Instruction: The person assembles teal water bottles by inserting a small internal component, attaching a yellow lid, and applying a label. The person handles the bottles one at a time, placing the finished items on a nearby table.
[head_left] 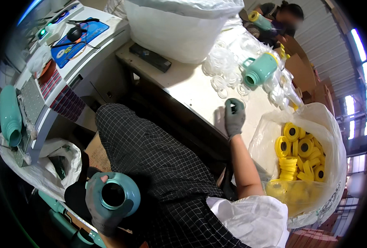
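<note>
Bottle (130,191), mouth bare, is in our left hand's (95,200) grip by our lap (150,144) — another bottle (261,69) on the table (183,93) wears yellow; yellow discs (291,132) are left bagged. Our right hand (234,118) curls near rings (220,66), hold unclear.

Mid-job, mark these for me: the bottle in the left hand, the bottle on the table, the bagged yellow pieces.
Held bottle (132,190): head view, shoulder beside its mouth.
Table bottle (263,68): head view, side of its body.
Yellow pieces (288,167): head view, edges of a stack.
</note>
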Demonstrator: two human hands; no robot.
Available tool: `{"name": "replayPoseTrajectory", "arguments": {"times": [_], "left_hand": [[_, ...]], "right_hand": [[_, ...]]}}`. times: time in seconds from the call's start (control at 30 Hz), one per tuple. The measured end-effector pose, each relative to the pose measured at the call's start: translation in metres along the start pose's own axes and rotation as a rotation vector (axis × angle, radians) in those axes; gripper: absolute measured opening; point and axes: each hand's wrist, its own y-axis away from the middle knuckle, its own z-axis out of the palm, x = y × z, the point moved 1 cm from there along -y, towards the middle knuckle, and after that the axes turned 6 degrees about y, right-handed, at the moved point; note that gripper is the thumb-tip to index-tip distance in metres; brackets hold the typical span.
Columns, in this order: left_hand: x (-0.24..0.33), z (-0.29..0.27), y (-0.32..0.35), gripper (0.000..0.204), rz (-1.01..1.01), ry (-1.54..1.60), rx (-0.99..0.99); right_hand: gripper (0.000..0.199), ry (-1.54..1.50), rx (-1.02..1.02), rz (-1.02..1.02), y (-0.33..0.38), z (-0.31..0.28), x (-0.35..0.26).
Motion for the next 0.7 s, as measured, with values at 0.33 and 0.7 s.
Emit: {"name": "replayPoseTrajectory", "arguments": {"times": [0.33,0.7], "left_hand": [[0.022,0.002,-0.031,0.097,0.167,-0.414,0.039],[-0.01,0.005,-0.006,0.088,-0.06,-0.242,0.135]], "right_hand": [[0.042,0.262,-0.184,0.05,-0.002,0.022,0.032],[0.048,0.095,-0.032,0.196,-0.002,-0.009,0.064]]}}
